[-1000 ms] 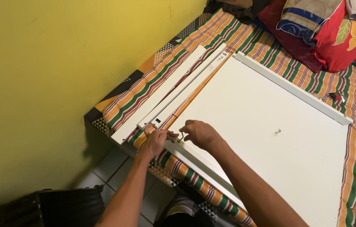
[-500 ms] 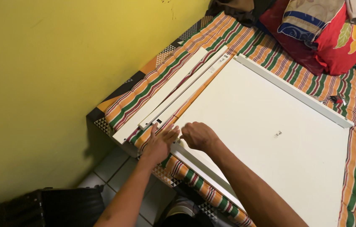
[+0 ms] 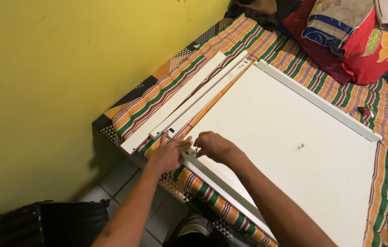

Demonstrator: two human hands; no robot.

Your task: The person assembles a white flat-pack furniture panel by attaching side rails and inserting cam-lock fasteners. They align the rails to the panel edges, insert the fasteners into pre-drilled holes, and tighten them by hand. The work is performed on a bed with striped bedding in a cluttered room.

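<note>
Hands meet at the near-left corner of a large flat white board (image 3: 285, 151); left hand (image 3: 168, 155) lies open-fingered on a narrow white rail (image 3: 217, 180); right hand (image 3: 214, 147) curls closed, pinching a small metal fitting (image 3: 195, 150).

Two bare forearms reach up from the bottom edge and meet close together near the middle. The left hand (image 3: 168, 154) lies palm down, fingers (image 3: 182, 142) stretched forward and slightly spread. The right hand (image 3: 216, 147) is curled, knuckles up, its fingertips tucked under and hidden, almost touching the left.
</note>
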